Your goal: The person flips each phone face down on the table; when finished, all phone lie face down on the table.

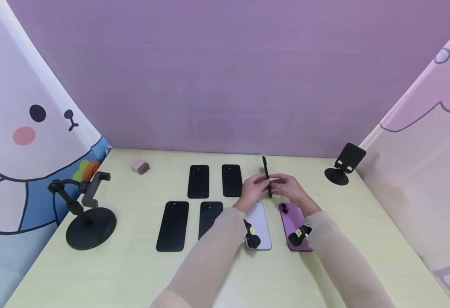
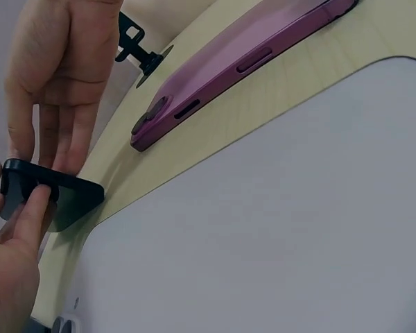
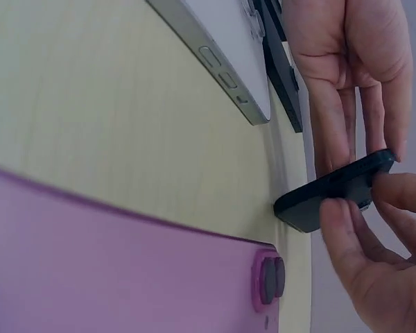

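Observation:
A dark phone (image 1: 265,166) stands edge-on above the table, held between both hands. My left hand (image 1: 253,190) grips it from the left, and the right hand (image 1: 289,189) from the right. In the left wrist view, the fingers of the left hand (image 2: 17,267) pinch the dark phone (image 2: 76,198). Seen from the right wrist, the thumb and fingers of the right hand (image 3: 374,267) hold the same phone (image 3: 312,201). Below the hands lie a pale lavender phone (image 1: 262,222) and a purple phone (image 1: 292,217), each partly covered by a wrist or its camera.
Several dark phones lie left of the hands, among them one at the back (image 1: 198,182) and one in front (image 1: 172,226). A black jointed stand (image 1: 90,226) is at the left, a small black phone stand (image 1: 349,158) at the back right. A pink charger plug (image 1: 140,166) sits back left.

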The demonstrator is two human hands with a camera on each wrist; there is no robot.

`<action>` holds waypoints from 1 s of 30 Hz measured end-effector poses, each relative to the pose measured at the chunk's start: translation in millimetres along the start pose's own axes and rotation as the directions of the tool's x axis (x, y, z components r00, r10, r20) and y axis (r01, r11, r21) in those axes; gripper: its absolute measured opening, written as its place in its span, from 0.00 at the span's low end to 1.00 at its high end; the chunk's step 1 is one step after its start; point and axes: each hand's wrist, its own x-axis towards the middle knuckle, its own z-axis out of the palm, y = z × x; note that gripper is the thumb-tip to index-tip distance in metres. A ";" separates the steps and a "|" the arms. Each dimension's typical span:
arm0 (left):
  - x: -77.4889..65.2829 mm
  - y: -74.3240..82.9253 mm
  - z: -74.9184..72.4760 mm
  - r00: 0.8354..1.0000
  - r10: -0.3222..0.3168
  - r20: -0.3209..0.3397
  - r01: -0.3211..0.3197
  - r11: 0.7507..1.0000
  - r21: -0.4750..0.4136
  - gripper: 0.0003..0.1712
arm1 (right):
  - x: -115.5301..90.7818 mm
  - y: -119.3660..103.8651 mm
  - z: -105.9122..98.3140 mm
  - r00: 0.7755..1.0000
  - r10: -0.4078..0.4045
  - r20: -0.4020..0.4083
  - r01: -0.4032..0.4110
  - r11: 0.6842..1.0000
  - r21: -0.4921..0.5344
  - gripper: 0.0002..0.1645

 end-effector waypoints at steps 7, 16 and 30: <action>-2.6 3.2 -4.1 0.999 0.034 0.025 -0.037 0.992 0.121 0.22 | -2.0 1.6 -0.3 0.999 0.050 -0.003 -0.050 0.989 -0.137 0.25; -3.0 4.7 -15.5 0.993 0.104 0.057 -0.119 0.872 0.475 0.20 | 3.1 5.0 -0.8 0.988 0.151 -0.034 -0.155 0.958 -0.243 0.26; 0.3 4.3 -17.1 0.989 0.119 0.089 -0.144 0.626 0.766 0.19 | 9.6 5.8 4.3 0.987 0.155 -0.052 -0.163 0.913 -0.374 0.28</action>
